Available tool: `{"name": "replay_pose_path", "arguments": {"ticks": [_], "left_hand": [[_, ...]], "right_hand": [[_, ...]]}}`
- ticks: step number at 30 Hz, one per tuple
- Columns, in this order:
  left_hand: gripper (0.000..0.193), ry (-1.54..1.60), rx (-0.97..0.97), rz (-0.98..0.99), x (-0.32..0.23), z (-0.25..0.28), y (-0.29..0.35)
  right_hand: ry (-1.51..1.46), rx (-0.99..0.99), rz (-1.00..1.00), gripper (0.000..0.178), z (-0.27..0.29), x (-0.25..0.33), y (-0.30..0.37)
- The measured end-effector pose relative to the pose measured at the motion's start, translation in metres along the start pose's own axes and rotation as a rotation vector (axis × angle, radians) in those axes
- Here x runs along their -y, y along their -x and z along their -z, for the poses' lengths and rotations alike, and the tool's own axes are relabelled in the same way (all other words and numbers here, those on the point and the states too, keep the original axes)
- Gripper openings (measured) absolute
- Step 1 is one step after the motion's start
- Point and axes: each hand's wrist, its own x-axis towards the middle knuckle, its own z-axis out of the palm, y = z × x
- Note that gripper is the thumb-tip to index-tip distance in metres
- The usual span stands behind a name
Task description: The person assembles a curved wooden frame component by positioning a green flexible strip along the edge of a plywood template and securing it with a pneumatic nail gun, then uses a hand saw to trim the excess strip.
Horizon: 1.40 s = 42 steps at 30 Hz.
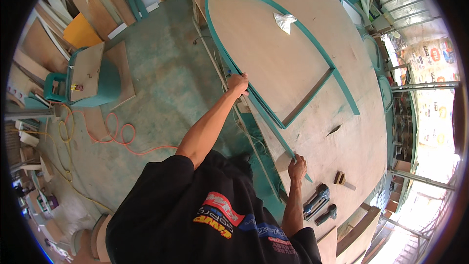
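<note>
A long teal strip (271,122) runs along the near left side of a pointed, arch-shaped teal frame (307,99) lying on the wooden tabletop (317,146). My left hand (238,84) is closed around the strip and the frame's side at the table's left edge; its fingertips are partly hidden. Lower down, my right hand (297,167) grips the same strip close to its pointed end, which sticks out past the fingers. One teal piece of the frame extends beyond its corner on the right. Inside the curve, a crumpled shiny silver piece (285,22) rests beside the far strip.
Right of my right hand lie a blue-and-black power tool (317,200), a smaller dark tool (326,214) and a wooden-handled blade (344,181). A teal bin (100,80) with a board on it stands on the floor at left, near an orange hose (128,134).
</note>
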Motion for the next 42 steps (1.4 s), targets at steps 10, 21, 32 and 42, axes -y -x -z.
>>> {"name": "replay_pose_path", "arguments": {"ticks": [10, 21, 32, 42], "left_hand": [[0.053, -0.041, -0.051, -0.080, 0.017, -0.022, -0.023], [0.062, -0.326, -0.301, -0.413, 0.046, -0.046, -0.041], [0.058, -0.124, -0.129, -0.420, 0.050, -0.024, -0.038], [0.057, 0.066, -0.173, -0.277, 0.041, -0.027, -0.043]], "right_hand": [[-0.108, -0.216, 0.088, 0.056, -0.006, 0.083, -0.017], [-0.048, -0.118, 0.526, 0.024, -0.044, 0.246, -0.142], [-0.142, -0.056, 0.517, 0.019, -0.039, 0.256, -0.152], [-0.155, -0.183, 0.575, 0.036, -0.031, 0.255, -0.131]]}}
